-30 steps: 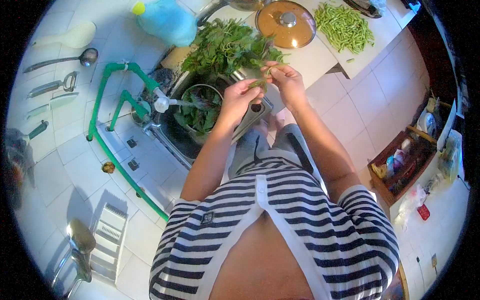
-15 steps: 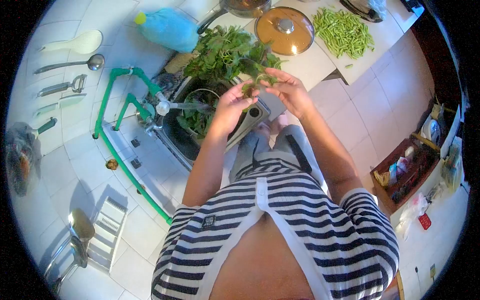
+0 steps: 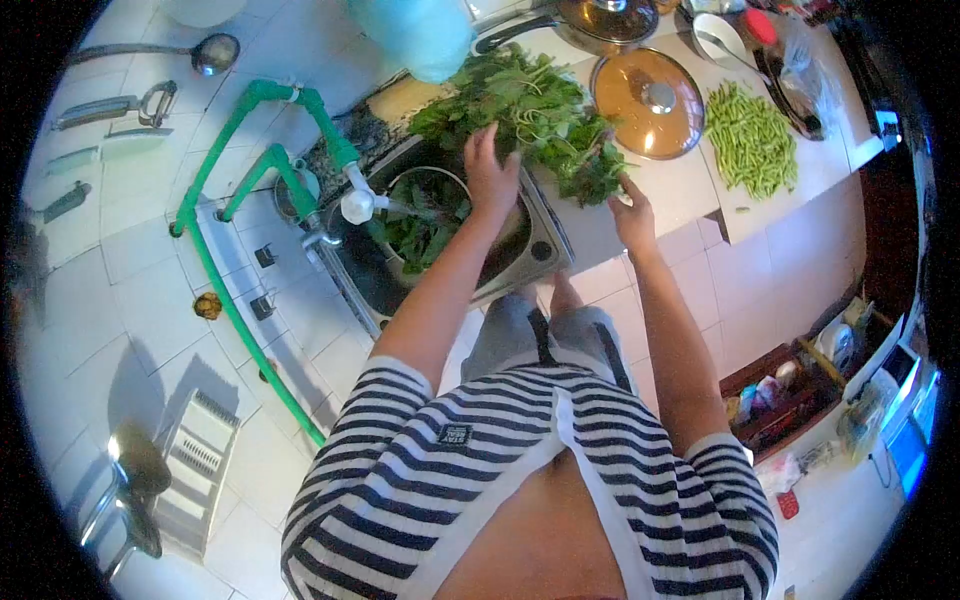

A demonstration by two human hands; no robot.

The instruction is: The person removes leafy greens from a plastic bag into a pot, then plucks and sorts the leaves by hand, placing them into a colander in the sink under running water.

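A heap of leafy greens [image 3: 530, 105] lies on the counter just beyond the sink [image 3: 545, 225]. My left hand [image 3: 492, 180] is above the sink's far rim beside the heap, its fingers apart and nothing seen in them. At the heap's right end, my right hand [image 3: 633, 218] has its thumb and fingers closed on the leaf edge; part of the grip is hidden. Inside the sink, a round container holds more picked leaves [image 3: 415, 225]. The white-handled tap [image 3: 358, 205] points over them.
Right of the heap lie a glass lid [image 3: 648, 100] and a pile of cut green beans [image 3: 750, 140]. A lidded pan [image 3: 605, 15] and a white bowl [image 3: 718, 40] stand farther back. Green pipes [image 3: 205, 185] run along the tiled wall at left, with hanging utensils [image 3: 215, 55].
My hands have parted from the small sprig they held together. The left has moved over the sink, the right to the heap's right end. The view has shifted right.
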